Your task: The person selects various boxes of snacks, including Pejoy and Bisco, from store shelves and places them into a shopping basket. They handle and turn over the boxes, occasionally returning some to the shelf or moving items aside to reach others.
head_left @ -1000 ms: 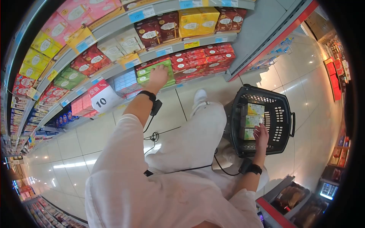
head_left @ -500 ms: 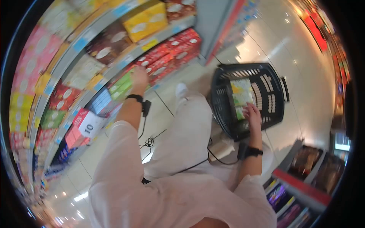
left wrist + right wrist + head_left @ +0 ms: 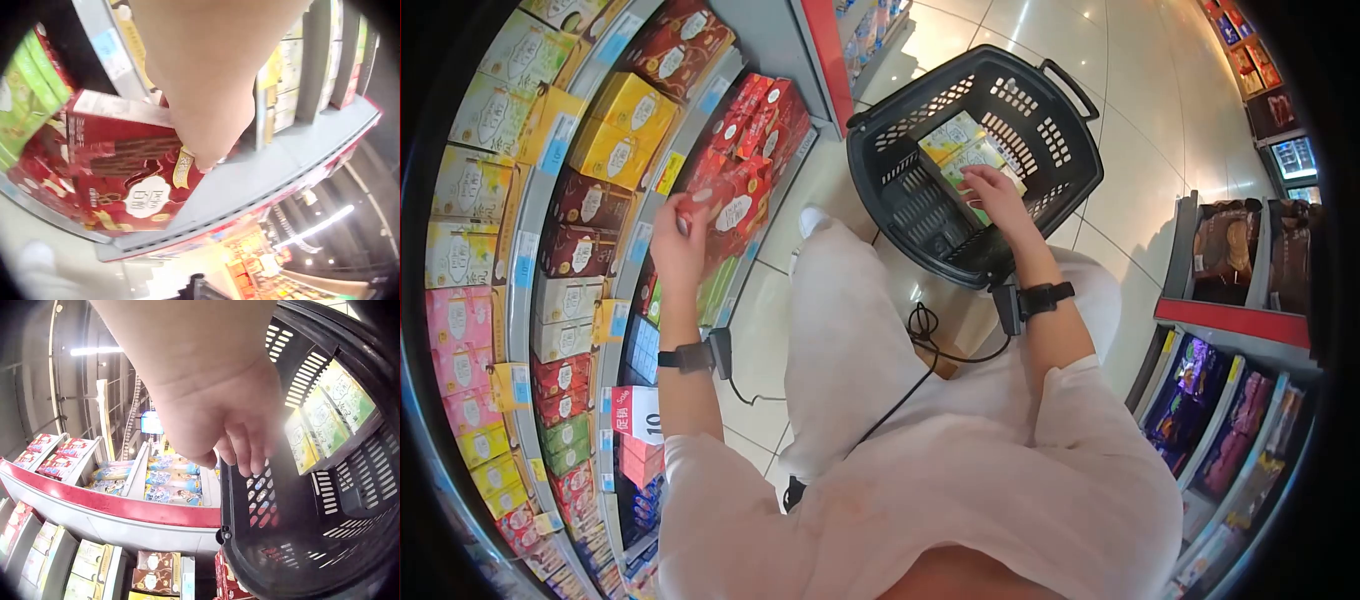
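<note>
My left hand (image 3: 678,245) grips the near end of a red biscuit box (image 3: 735,208) at the bottom shelf. In the left wrist view the red box (image 3: 128,172) stands tilted above other red boxes, its front with a white oval label, the fingers at its upper right edge. Green boxes (image 3: 31,94) lie beside it. My right hand (image 3: 998,197) hangs over the black shopping basket (image 3: 868,195) with loosely bent fingers. Yellow-green boxes (image 3: 331,419) stand in a row inside the basket; in the right wrist view the fingers are apart from them and hold nothing.
Shelves of stacked snack boxes (image 3: 465,255) curve along the left. A sale sign (image 3: 638,412) juts out below my left forearm. Black cables (image 3: 924,322) from the wrist cameras lie across my lap. At the right stands another shelf with a red edge (image 3: 1235,322).
My left hand has gone from the green boxes to a red box, which it now grips and tilts. The head view has turned. My right hand stays over the basket.
</note>
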`<state>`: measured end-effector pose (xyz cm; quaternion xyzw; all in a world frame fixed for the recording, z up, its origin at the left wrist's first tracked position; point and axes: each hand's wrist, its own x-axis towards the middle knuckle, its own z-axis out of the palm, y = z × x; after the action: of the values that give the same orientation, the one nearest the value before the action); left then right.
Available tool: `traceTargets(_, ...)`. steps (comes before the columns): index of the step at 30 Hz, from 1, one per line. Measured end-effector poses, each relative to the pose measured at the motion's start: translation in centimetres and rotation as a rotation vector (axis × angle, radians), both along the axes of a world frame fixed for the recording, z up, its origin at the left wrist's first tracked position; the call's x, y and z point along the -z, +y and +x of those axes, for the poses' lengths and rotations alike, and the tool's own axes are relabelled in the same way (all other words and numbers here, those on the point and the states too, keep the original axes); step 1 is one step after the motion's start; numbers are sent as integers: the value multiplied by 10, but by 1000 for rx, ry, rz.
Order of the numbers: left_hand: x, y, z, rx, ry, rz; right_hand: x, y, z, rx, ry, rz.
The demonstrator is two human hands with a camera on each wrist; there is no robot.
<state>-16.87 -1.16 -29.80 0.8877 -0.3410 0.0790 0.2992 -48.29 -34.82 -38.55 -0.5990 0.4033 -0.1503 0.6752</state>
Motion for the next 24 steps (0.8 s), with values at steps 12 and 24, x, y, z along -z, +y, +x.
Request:
traceTargets(12,-90,-156,-67,616,785,-396,-37,43,8,-212,-548,-78)
traceTargets(24,60,-230,-98,403,635,-66,19,14,-30,277,73,649)
